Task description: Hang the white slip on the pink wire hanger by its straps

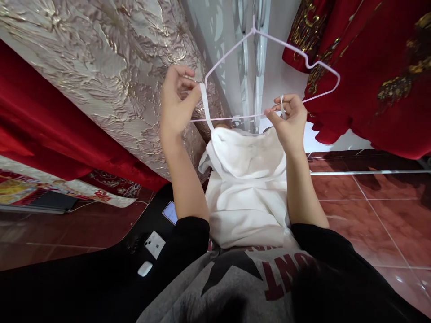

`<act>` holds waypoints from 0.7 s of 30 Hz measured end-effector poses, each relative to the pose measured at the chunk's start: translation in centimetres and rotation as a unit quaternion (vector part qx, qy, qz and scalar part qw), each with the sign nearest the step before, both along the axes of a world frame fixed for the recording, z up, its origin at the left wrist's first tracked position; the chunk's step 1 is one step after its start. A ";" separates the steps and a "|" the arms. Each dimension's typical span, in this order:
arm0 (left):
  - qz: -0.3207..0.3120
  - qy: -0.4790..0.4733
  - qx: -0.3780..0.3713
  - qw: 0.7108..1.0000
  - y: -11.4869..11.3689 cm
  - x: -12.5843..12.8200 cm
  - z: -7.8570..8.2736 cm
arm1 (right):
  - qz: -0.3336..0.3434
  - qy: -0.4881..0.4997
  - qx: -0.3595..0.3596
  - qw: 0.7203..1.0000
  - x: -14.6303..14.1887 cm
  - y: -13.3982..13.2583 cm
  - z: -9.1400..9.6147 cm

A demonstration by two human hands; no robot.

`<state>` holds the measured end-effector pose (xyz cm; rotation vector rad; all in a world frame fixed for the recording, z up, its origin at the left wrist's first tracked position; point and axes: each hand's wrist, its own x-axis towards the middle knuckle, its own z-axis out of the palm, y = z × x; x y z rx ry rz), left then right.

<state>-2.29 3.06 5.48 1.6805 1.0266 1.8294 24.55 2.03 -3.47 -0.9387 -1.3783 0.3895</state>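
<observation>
A white garment [247,197] with thin shoulder straps hangs down in front of me, its folds resting toward my lap. My left hand [178,103] pinches the left strap [206,106] near the left end of a pale pink clothes hanger [283,42]. That strap crosses the hanger's bottom bar. Lower and to the right, my right hand [292,123] has its fingers closed on the right strap [283,107], which loops round a finger beside the bottom bar. The hanger's right shoulder, with its notch, carries no strap. My fingers partly hide the hanger's left end.
Textured pinkish-gold fabric [111,76] hangs at left, with red cloth [67,121] beside it. Red gold-trimmed garments [363,76] hang at right. White metal bars [259,67] stand behind the hanger. Below left, a phone [155,245] and a white case [145,268] lie on a black surface.
</observation>
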 end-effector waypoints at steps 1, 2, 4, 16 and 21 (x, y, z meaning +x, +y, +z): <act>0.019 0.037 0.033 0.999 -0.3 -0.1 -0.1 | -0.002 0.000 0.000 1.000 0.1 -0.1 0.1; 0.037 0.082 0.069 0.994 -0.8 -0.1 -0.4 | -0.004 -0.001 0.000 1.000 0.1 -0.2 0.1; 0.095 0.086 0.131 0.983 -1.8 0.1 -1.7 | -0.007 0.000 -0.003 1.000 0.1 -0.4 0.3; -0.190 -0.226 -0.155 0.943 -1.5 8.4 -9.4 | 0.041 0.017 -0.021 0.999 -0.4 -1.5 1.1; -0.190 -0.289 -0.091 0.934 -1.1 8.0 -9.8 | -0.052 0.111 0.000 0.992 1.7 -2.1 1.8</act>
